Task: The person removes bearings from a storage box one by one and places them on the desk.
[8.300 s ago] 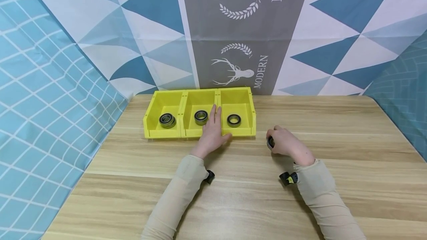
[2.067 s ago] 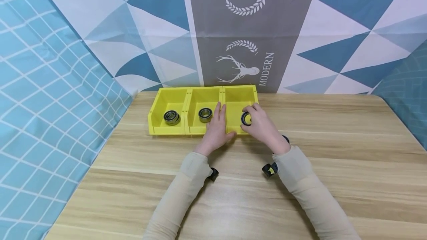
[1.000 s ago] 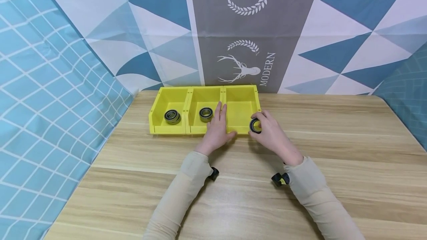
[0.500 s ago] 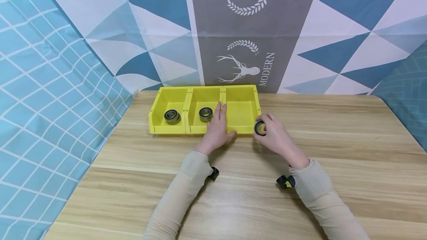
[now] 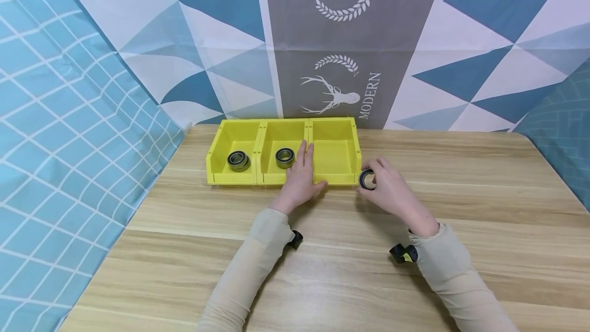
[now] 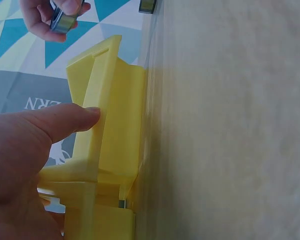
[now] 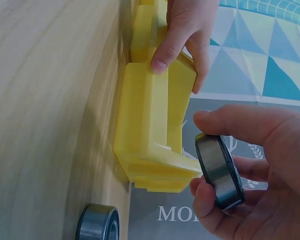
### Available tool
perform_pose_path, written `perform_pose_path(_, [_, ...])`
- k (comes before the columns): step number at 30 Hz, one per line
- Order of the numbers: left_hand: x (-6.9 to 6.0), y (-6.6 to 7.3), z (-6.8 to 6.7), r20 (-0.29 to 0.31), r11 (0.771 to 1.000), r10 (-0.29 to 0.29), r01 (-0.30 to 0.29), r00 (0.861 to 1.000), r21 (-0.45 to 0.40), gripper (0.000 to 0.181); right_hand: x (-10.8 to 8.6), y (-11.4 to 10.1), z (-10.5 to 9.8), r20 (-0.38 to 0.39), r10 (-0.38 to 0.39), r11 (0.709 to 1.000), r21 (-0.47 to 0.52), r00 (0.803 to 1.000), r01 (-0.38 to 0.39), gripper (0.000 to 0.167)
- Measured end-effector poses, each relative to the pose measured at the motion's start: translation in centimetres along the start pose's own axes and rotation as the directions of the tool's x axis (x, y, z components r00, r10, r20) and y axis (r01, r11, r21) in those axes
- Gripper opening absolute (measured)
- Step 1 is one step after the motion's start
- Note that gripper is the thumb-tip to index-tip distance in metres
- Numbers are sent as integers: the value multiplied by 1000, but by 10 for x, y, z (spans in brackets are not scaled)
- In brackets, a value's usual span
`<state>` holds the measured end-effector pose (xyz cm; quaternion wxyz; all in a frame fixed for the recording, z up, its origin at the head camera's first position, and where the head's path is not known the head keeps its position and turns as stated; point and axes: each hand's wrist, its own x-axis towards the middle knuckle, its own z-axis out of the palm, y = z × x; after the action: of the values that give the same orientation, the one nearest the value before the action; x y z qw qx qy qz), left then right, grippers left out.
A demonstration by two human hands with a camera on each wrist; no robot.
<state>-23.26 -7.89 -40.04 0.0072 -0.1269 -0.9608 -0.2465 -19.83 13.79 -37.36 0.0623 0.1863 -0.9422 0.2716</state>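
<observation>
My right hand (image 5: 392,191) pinches a ball bearing (image 5: 366,179) between thumb and fingers, just right of the yellow bins (image 5: 334,178). The right wrist view shows this bearing's steel rim (image 7: 220,170) on edge, off the table. My left hand (image 5: 298,183) rests on the bins, straight fingers at the divider between the middle and right compartments and thumb on the front lip. A bearing (image 5: 285,157) lies in the middle compartment; stacked bearings (image 5: 237,161) lie in the left one. Another bearing (image 7: 97,222) sits on the table, hidden behind my right hand in the head view.
The joined bins stand near the back edge of the wooden table (image 5: 341,281), in front of a patterned cloth backdrop (image 5: 332,40). A blue checked cloth (image 5: 69,117) hangs along the left side.
A bearing that lay in the right compartment has come out, carried rightward past the bin wall by my right hand. The bearing gripped earliest now lies on the table. My left hand stays put.
</observation>
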Motion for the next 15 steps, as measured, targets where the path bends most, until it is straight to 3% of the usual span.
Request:
perform_pose_path(8, [0,0,1,-24,1000,11,-11,1000,5,101,-8,5,-1,12,-2,1000,-17,1000,2,38])
perform_pose_path(15, [0,-1,1,-28,1000,20,-20,999,-2,101,-13,9,-5,44,36,999,-26,998,-35,44])
